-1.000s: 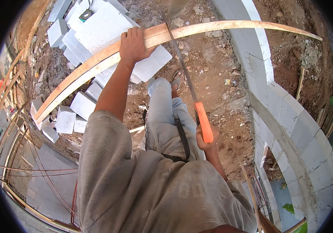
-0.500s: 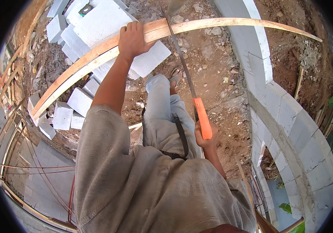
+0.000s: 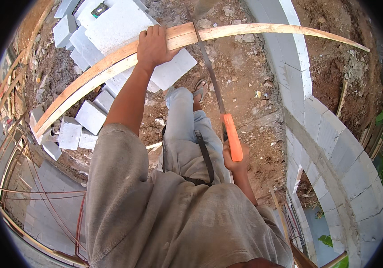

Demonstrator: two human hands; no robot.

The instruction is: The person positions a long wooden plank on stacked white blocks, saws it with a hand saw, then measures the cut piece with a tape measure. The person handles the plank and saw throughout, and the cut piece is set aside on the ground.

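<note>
My left hand [image 3: 152, 48] is closed over two long wooden strips lying together, pressing them down. The shorter strip [image 3: 106, 64] ends just right of that hand, while the longer strip [image 3: 263, 28] runs on past it to the far right. In my right hand [image 3: 236, 157] is the orange handle of a handsaw [image 3: 212, 73]. Its narrow dark blade crosses the longer strip right beside the shorter one's end. How deep the blade sits in the wood I cannot tell.
Pale blocks [image 3: 117, 27] are stacked under and around the strips, with a tape measure [image 3: 99, 10] on top. A curved block wall [image 3: 330, 129] stands to the right. Stony soil [image 3: 258, 134] surrounds my sandalled foot [image 3: 200, 89]. Thin reddish rods [image 3: 44, 192] cross at lower left.
The view has shifted slightly. Both hands keep their grips, and the saw blade stays across the longer strip in nearly the same place.
</note>
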